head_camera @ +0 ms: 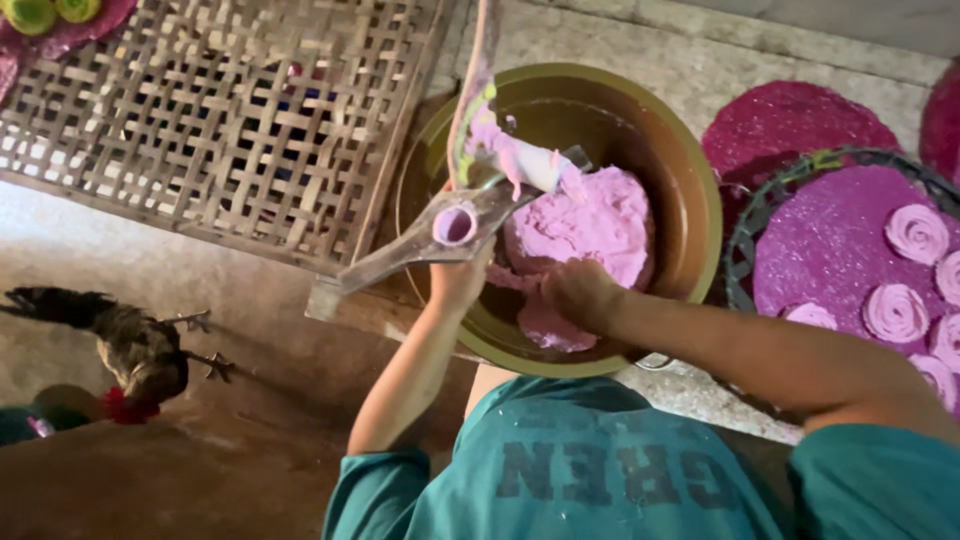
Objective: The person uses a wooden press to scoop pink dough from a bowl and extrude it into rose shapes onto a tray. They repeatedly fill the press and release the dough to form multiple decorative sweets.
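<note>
Fingers of the left hand [458,283] are curled around a metal hand press [440,235] with a round barrel, smeared with pink dough, held over the brass bowl [690,200]. The right hand [578,293] digs into the pink dough [590,225] in that bowl, fingers closed on a lump. To the right, a purple mat [830,240] carries pink dough spirals [917,233]. A woven bamboo tray [200,120] lies left; a chicken [130,350] stands on the floor.

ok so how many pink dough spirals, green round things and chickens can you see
pink dough spirals on the purple mat: 5
green round things at top left: 2
chicken on the floor: 1
total: 8
</note>
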